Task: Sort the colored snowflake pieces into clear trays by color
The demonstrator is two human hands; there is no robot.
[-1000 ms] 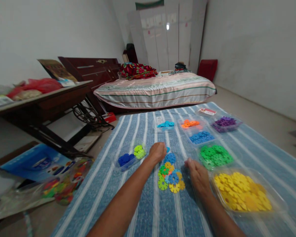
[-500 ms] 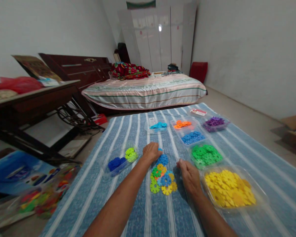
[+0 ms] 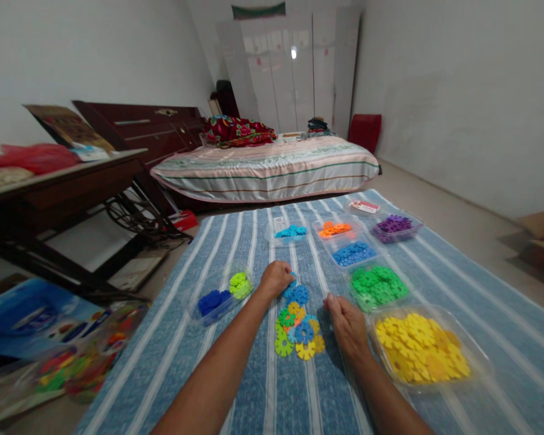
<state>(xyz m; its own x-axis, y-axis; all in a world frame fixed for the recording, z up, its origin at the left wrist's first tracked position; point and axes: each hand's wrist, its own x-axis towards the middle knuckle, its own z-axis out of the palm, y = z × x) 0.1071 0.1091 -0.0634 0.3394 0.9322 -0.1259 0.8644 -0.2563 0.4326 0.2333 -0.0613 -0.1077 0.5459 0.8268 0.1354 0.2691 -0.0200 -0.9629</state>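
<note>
My left hand [image 3: 275, 279] is closed, its fingertips pinched on a light blue notched plastic disc [image 3: 292, 277] that is mostly hidden. Just below lie blue notched discs [image 3: 299, 294], partly overlapping. Nearer me is a loose pile of green, yellow, orange and blue discs [image 3: 304, 331] on the striped cloth. To the right of the pile, my right hand [image 3: 348, 323] rests on its side with the fingers curled together; nothing shows in it. Beside that hand are a tub of green discs [image 3: 407, 294] and a tub of yellow discs [image 3: 480, 360].
Left of my arms, a clear tub [image 3: 194, 309] holds dark blue and lime discs. Farther back are tubs of light blue [image 3: 272, 237], orange and blue [image 3: 330, 249], and purple discs [image 3: 417, 227]. A small red-and-white box [image 3: 364, 206] lies near the far edge. Beyond is a bed [image 3: 272, 169].
My left hand has shifted very slightly left, with its fingertips still on the light blue disc. The right hand and the pile look nearly the same.
</note>
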